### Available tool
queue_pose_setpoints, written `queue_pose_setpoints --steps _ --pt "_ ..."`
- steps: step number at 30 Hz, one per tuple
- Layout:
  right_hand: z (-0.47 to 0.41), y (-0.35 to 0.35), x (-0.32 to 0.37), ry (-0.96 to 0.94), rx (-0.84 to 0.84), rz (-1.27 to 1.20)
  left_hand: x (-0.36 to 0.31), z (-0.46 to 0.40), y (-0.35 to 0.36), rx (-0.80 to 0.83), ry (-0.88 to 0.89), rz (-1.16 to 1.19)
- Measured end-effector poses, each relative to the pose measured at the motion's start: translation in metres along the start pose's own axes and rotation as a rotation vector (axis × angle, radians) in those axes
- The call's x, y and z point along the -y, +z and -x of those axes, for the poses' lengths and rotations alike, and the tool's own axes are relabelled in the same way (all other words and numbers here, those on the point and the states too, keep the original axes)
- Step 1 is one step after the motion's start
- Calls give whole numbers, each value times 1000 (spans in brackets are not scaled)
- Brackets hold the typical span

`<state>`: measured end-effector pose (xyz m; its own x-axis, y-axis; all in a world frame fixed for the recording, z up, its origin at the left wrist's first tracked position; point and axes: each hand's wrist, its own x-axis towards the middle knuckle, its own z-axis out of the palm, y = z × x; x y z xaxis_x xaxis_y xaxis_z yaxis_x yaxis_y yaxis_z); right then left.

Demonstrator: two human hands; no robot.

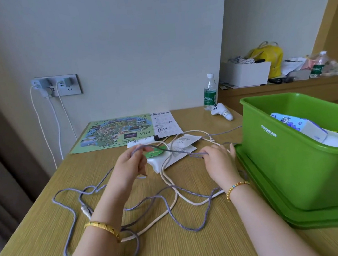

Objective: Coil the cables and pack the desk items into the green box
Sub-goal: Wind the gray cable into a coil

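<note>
A purple braided cable (170,212) sprawls in loose loops over the wooden desk, tangled with a cream cable (169,183). My left hand (129,164) pinches a stretch of the purple cable and lifts it above the desk. My right hand (219,158) holds the same strand further along, close to the green storage box (288,159). The strand runs taut between both hands. The box stands on its green lid (304,216) at the right and holds a white pack with a blue pattern (297,125).
Under the hands lie a white charger with a green tag (155,159), white sachets (183,145) and a white tube (143,141). A map sheet (114,133), a water bottle (209,93) and a white controller (222,111) sit further back. Chargers hang from the wall socket (56,86).
</note>
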<state>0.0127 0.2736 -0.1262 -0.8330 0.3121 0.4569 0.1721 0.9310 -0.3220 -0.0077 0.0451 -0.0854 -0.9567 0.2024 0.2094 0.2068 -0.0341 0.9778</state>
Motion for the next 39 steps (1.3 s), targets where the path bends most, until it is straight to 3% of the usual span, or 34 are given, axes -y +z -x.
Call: queue_pose_setpoints --steps 2,5,8,13,17,19,23,30,35,39 --pt "-3 -3 -8 25 -25 -25 -1 -1 -6 -29 -7 86" --pt "-1 -1 -14 52 151 -1 2 -4 -14 -33 -50 63" --pt "0 8 -11 0 240 75 6 -3 -19 76 -128 -5" --pt "-1 9 -7 1 235 126 4 6 -11 360 -172 -460" --pt "1 7 -1 -67 190 114 13 9 7 453 -119 -832" --pt "1 2 3 -80 194 -24 20 9 14 418 -111 -837" --pt "2 -10 17 -50 300 -578 29 2 19 271 -121 -859" --pt "4 -42 32 -44 181 -1092 31 -9 11 -44 -104 -701" --pt "9 -53 38 -54 216 -1390 13 1 5 152 -36 -584" --pt "12 -58 39 -50 263 -1471 -1 13 1 524 -123 -362"
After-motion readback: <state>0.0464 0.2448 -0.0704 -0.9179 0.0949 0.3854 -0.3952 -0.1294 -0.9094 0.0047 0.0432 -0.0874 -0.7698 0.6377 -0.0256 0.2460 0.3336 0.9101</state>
